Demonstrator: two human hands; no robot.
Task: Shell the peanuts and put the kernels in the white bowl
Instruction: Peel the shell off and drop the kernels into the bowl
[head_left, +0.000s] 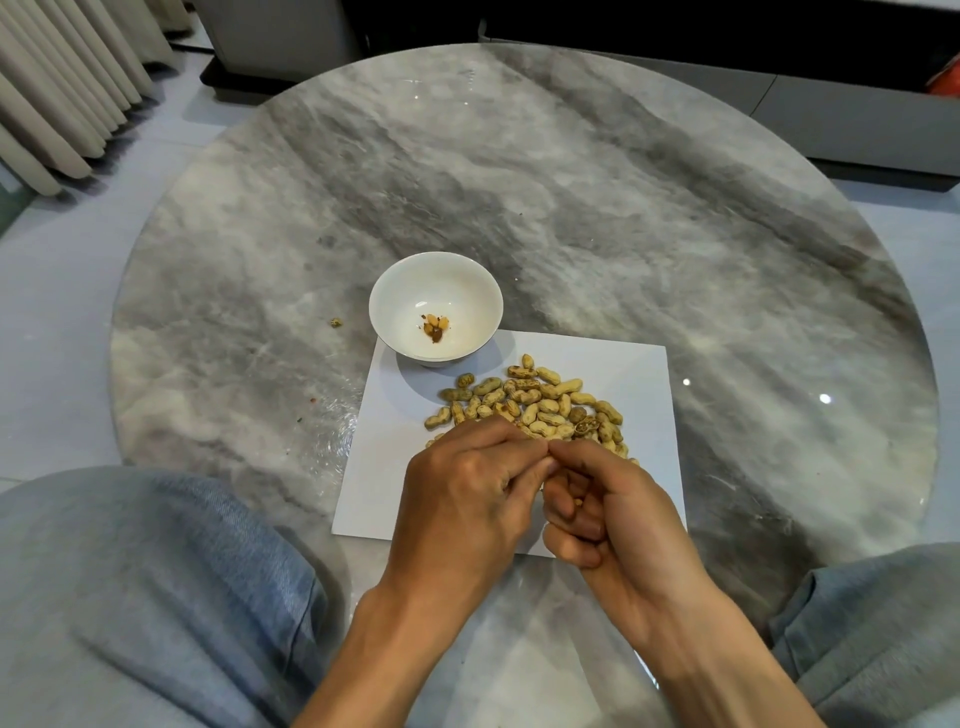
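nearest us, our two hands meet over the front edge of the white paper sheet (644, 395). the left hand (457, 499) pinches something at its fingertips, and the right hand (602, 504) curls round a small tan piece, most likely a peanut being split; we cannot tell whether it is shell or kernel. the risk here is that a hard squeeze makes the kernel pop out and roll over the smooth marble table (571, 182), or drop into our lap, since the hands hover near the table's edge.

just beyond lies the pile of unshelled peanuts (524, 402), with one cracked shell (586, 427) among them. loose shell could fall back into the pile and get mistaken for whole nuts.

farther on, the white bowl (435, 309) stands on the paper's far left corner, holding only a few kernels (434, 327), so most of the work remains. a tossed kernel could miss it, like the crumb (335, 323) already lying left of the bowl.
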